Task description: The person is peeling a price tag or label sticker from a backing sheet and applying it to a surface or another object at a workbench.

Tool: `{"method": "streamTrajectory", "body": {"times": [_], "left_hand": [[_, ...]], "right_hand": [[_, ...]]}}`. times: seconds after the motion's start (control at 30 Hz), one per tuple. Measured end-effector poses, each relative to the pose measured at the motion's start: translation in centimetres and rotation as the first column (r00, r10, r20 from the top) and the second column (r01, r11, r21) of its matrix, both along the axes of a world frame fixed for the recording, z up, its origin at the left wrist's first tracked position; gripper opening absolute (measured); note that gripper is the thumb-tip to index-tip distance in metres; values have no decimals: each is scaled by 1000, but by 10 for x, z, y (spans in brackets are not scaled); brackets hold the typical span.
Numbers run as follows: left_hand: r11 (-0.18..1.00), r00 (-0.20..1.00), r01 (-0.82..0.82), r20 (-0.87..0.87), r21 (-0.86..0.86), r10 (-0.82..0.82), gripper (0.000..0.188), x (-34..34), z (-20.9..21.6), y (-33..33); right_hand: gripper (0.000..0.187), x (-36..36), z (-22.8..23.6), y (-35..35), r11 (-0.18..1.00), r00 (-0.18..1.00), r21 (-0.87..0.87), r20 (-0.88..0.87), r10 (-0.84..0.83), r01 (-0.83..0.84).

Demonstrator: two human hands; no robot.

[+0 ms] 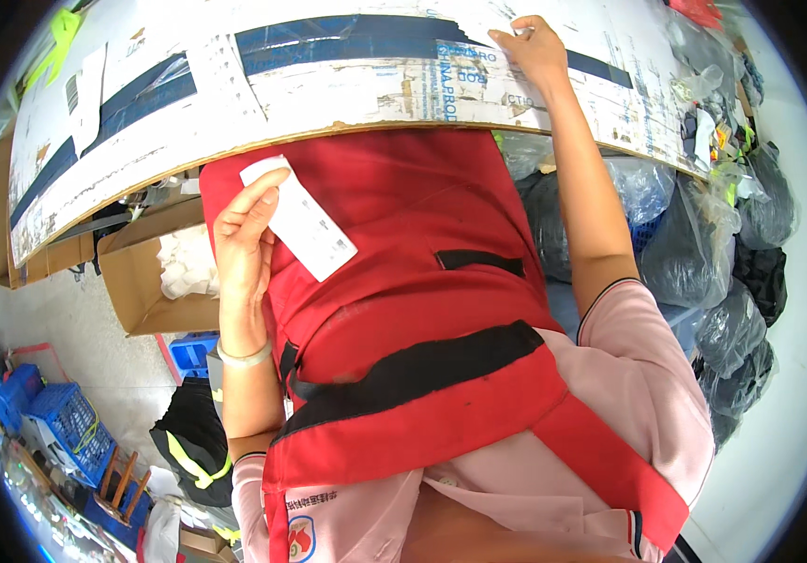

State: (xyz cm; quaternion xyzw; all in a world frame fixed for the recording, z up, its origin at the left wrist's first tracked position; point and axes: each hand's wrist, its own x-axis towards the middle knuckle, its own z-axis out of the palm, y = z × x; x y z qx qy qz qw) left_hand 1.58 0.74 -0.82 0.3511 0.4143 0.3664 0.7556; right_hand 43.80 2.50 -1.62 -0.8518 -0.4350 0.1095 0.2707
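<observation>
My left hand [248,225] is closed on a white paper label strip [308,225] with small dark print, its top end pinched between thumb and fingers. The strip hangs tilted in front of my red apron [394,216], below the near edge of the worktable. My right hand [536,54] reaches out over the worn white tabletop [338,94], thumb and forefinger apart, with nothing visible between them. Beneath and beside it runs a dark blue tape band [356,39]. Two more white paper strips lie on the left part of the table, one being a printed strip [90,98].
Under the table at left stands an open cardboard box [141,281] with white pieces inside. Blue crates [75,427] and a small wooden stool [122,488] are on the floor farther left. Several filled plastic bags [694,249] crowd the right side.
</observation>
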Motion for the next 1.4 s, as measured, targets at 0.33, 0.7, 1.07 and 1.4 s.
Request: {"method": "streamTrajectory", "body": {"times": [0.33,0.7,1.07,1.4], "left_hand": [[975,991,22,-135,221,8,21,17,3,-3],[961,967,228,-152,155,-205,22,0,-1,-5],[943,956,292,-25,163,-292,31,-4,-17,0],[984,988,133,-98,121,-121,40,2,-10,4]], "right_hand": [[20,-199,38,-50,671,357,137,-760,543,-729],[13,-221,21,-47,781,419,341,-695,584,-523],[8,-205,33,-37,678,570,377,-366,735,-631],[22,-154,30,6,884,640,128,-644,419,-450]]}}
